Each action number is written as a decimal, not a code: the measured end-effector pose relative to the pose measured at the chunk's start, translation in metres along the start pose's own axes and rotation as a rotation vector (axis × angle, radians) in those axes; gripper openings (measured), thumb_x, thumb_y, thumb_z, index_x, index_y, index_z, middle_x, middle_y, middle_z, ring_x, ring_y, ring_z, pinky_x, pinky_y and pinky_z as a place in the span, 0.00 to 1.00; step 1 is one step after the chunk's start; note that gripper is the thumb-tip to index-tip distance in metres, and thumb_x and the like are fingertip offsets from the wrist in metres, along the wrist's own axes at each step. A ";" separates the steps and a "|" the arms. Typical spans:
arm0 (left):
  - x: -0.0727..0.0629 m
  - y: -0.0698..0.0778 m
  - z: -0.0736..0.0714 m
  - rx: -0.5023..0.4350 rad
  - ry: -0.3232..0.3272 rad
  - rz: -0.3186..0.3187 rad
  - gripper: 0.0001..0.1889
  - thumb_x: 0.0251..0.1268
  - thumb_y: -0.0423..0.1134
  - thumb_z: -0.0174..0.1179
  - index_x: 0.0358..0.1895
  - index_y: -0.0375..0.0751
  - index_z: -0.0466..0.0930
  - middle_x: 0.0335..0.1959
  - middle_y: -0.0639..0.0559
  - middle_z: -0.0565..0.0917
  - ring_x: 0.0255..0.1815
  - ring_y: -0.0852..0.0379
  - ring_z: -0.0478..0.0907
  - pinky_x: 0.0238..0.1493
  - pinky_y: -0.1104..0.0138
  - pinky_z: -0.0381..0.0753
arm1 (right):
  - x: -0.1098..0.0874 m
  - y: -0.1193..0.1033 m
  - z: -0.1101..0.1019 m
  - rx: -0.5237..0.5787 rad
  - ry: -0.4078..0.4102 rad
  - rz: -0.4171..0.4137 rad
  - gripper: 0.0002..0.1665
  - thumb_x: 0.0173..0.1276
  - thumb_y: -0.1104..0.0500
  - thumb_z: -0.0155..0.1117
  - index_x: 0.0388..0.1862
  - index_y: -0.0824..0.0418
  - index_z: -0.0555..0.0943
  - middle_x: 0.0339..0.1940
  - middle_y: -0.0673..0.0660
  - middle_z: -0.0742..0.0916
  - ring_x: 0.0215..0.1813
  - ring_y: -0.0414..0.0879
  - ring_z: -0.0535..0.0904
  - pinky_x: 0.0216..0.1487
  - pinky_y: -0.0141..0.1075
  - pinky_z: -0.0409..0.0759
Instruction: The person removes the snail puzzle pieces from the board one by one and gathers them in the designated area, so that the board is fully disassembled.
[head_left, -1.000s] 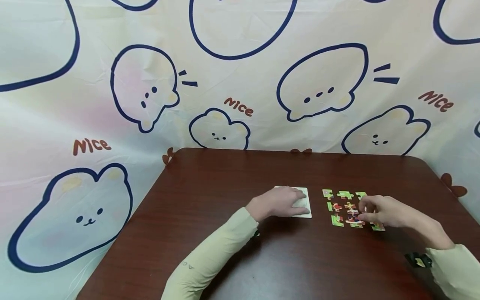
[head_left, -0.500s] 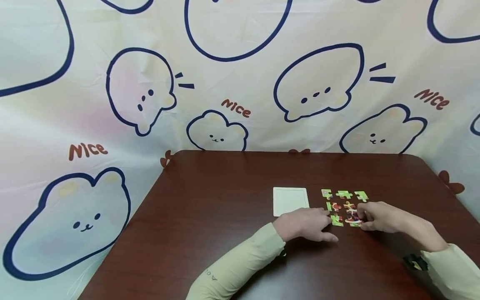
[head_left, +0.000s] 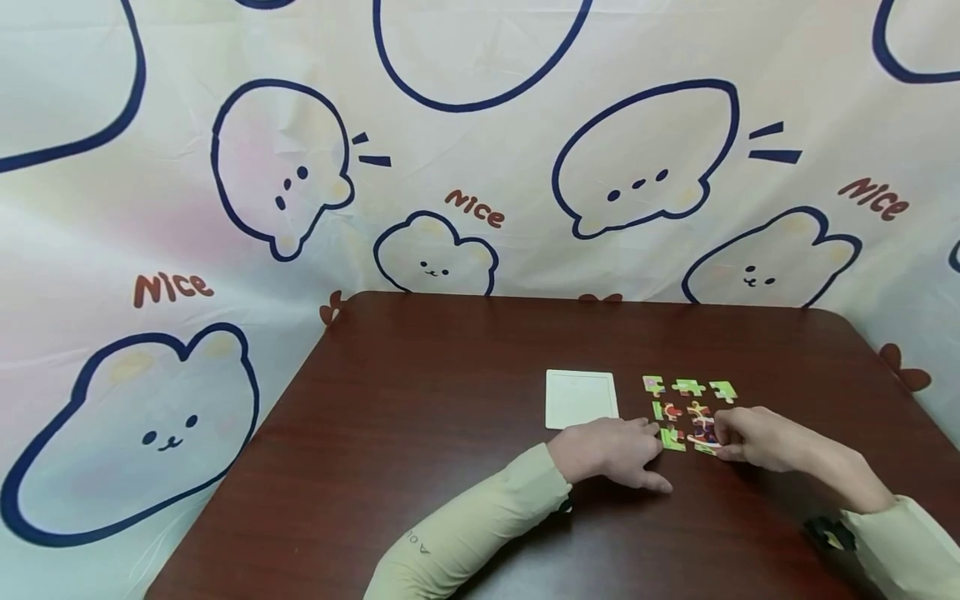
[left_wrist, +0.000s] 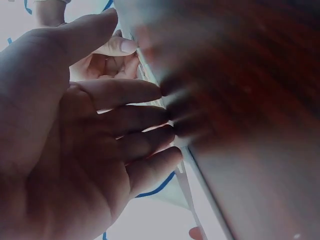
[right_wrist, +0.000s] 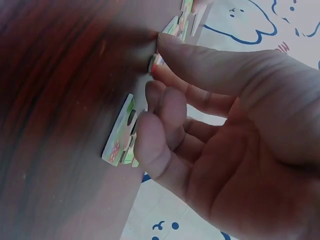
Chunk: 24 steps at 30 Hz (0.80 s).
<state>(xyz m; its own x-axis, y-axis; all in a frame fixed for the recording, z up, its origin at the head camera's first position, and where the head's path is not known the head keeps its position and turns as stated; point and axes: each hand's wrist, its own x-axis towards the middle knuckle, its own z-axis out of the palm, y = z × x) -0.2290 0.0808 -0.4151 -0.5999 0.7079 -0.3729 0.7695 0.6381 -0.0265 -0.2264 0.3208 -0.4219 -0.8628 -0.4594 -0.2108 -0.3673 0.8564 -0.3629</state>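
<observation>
Several jigsaw puzzle pieces lie in rows on the dark wooden table. In the head view my right hand (head_left: 768, 439) pinches a colourful piece (head_left: 702, 435) in the lower middle, thumb and index finger at its right edge. Its other fingers curl inward in the right wrist view, beside another puzzle piece (right_wrist: 119, 137) on the table. My left hand (head_left: 611, 450) lies palm down, fingers stretched out, with fingertips right at the lower left green piece (head_left: 672, 439). Fingertips (left_wrist: 172, 132) of that hand meet the tabletop in the left wrist view.
A white square puzzle board (head_left: 580, 400) lies just behind my left hand. Green pieces, including a corner piece (head_left: 723, 391), form the back row. A printed cloth (head_left: 450, 167) hangs behind the table (head_left: 442, 358) and along its sides.
My left hand has left the white board and moved right and nearer to me, to the lower left piece. My right hand has shifted slightly left and now pinches the lower middle piece.
</observation>
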 end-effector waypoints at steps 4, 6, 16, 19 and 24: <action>0.006 0.002 -0.004 -0.030 -0.010 0.019 0.32 0.65 0.72 0.47 0.65 0.61 0.75 0.76 0.61 0.62 0.77 0.65 0.57 0.69 0.72 0.68 | -0.003 0.005 0.002 -0.022 0.041 -0.046 0.13 0.63 0.60 0.70 0.27 0.51 0.72 0.22 0.44 0.73 0.24 0.32 0.63 0.26 0.28 0.63; 0.008 0.002 -0.006 -0.045 -0.004 0.025 0.31 0.65 0.72 0.48 0.62 0.60 0.77 0.76 0.60 0.63 0.77 0.63 0.57 0.69 0.71 0.69 | -0.002 0.006 0.001 -0.032 0.056 -0.061 0.14 0.63 0.60 0.70 0.27 0.51 0.71 0.22 0.44 0.72 0.24 0.32 0.62 0.26 0.28 0.62; 0.017 -0.009 -0.011 -0.020 0.054 0.102 0.34 0.66 0.70 0.49 0.66 0.53 0.75 0.78 0.51 0.60 0.80 0.56 0.54 0.71 0.68 0.68 | 0.010 0.002 -0.007 -0.041 0.048 -0.021 0.14 0.63 0.59 0.71 0.29 0.50 0.72 0.25 0.46 0.72 0.27 0.36 0.64 0.27 0.29 0.62; 0.022 -0.008 -0.011 0.021 0.077 0.156 0.38 0.67 0.70 0.48 0.70 0.49 0.70 0.78 0.49 0.59 0.80 0.54 0.55 0.72 0.68 0.67 | 0.009 0.005 -0.008 -0.042 0.045 0.000 0.14 0.63 0.58 0.71 0.28 0.50 0.72 0.25 0.46 0.72 0.27 0.36 0.64 0.27 0.29 0.62; 0.031 -0.001 -0.011 0.064 0.080 0.256 0.39 0.67 0.70 0.47 0.72 0.47 0.67 0.78 0.49 0.60 0.79 0.54 0.57 0.73 0.67 0.64 | 0.002 0.011 -0.006 -0.037 0.035 0.038 0.13 0.64 0.57 0.70 0.28 0.48 0.72 0.27 0.45 0.73 0.29 0.36 0.64 0.29 0.29 0.63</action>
<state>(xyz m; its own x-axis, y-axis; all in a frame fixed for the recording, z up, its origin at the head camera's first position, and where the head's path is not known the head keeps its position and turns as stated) -0.2505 0.1056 -0.4168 -0.3977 0.8670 -0.3002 0.9090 0.4168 -0.0002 -0.2342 0.3309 -0.4214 -0.8876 -0.4187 -0.1919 -0.3462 0.8813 -0.3218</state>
